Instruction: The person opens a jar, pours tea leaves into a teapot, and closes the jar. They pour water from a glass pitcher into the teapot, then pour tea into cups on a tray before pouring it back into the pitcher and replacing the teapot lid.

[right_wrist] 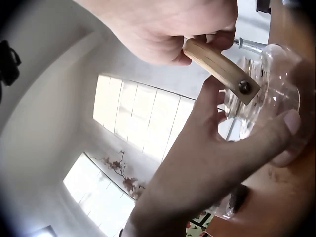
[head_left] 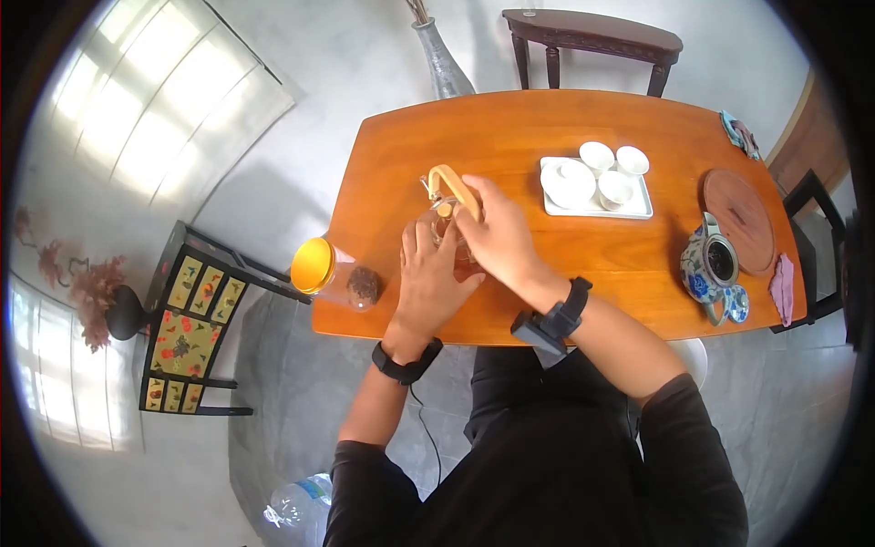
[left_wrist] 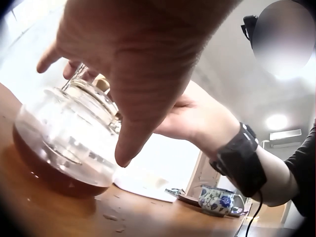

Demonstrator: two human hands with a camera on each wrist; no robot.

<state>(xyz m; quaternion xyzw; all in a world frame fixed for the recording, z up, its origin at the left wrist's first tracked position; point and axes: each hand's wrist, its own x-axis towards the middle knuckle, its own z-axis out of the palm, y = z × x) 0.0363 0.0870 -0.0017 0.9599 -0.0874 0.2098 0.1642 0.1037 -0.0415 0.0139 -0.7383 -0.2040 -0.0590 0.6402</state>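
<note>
A glass teapot (left_wrist: 64, 138) with reddish-brown liquid in its bottom stands near the table's left side. Its wooden handle (head_left: 444, 173) arches over the top, and a small wooden knob (head_left: 444, 210) shows between the hands. My right hand (head_left: 501, 232) grips the wooden handle with curled fingers, its thumb close to the knob. On the teapot's left side, my left hand (head_left: 427, 278) holds it around the neck and upper body, thumb spread along the glass. The hands hide most of the teapot from the head view.
Left of the hands lies a clear jar (head_left: 342, 273) with a yellow lid (head_left: 313, 265) and dark contents. A white tray (head_left: 597, 211) bears several cups and a lidded white vessel. Farther right are a blue-patterned pot (head_left: 697, 269), a round wooden board (head_left: 743, 214) and a pink cloth (head_left: 782, 290).
</note>
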